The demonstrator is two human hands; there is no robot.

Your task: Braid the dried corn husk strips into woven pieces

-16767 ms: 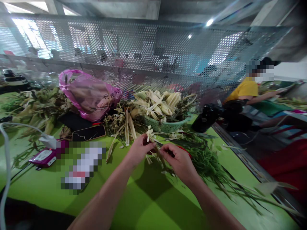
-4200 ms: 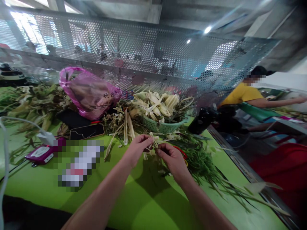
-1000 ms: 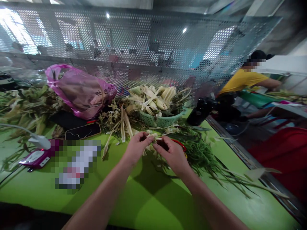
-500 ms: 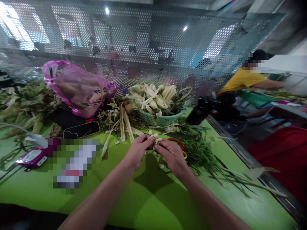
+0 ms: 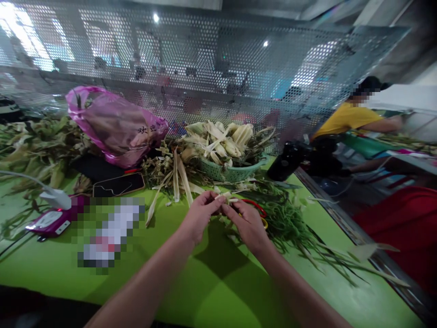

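Note:
Over the middle of the green table [image 5: 143,278], my left hand [image 5: 205,212] and my right hand [image 5: 247,221] meet fingertip to fingertip. Both pinch a small pale piece of plant husk [image 5: 226,197]. Its lower part is partly hidden by my fingers. Just beyond lies a green basket [image 5: 232,173] heaped with pale husks [image 5: 221,141]. Red-handled scissors [image 5: 254,205] lie behind my right hand, partly covered by it. A tangle of green strands [image 5: 287,218] spreads to the right of that hand.
A pink plastic bag [image 5: 116,123], dried leaves [image 5: 41,146], a phone [image 5: 119,186] and a purple power strip [image 5: 54,221] lie on the left. A black bottle [image 5: 283,161] stands at the back right. A person in yellow [image 5: 351,119] is beyond the table's right edge.
The view has shifted slightly. My fingers have moved a little around the pale piece, and more of it shows between them.

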